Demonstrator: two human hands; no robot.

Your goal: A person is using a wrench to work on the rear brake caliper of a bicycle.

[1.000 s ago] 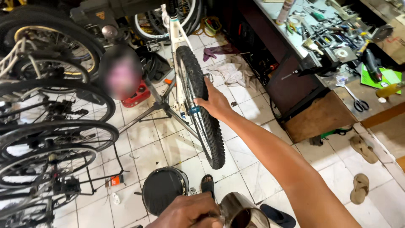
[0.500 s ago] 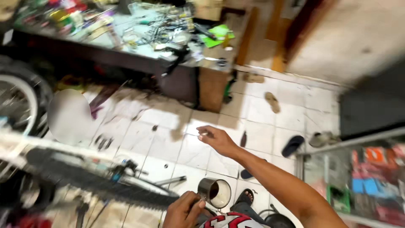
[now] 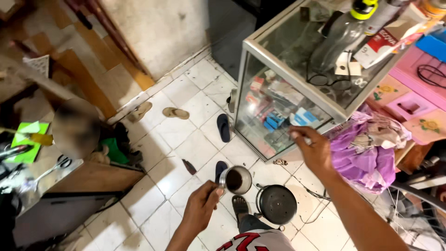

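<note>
The left hand [image 3: 200, 205] is held low and close to the body, forearm rising from the bottom edge, fingers curled shut in a grip with the thumb on top. The right hand [image 3: 312, 151] is stretched out ahead and higher, arm nearly straight, palm down, fingers loosely bent, fingertips pinched together.

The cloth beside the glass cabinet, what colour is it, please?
Purple cloth, clearest in the head view.
</note>
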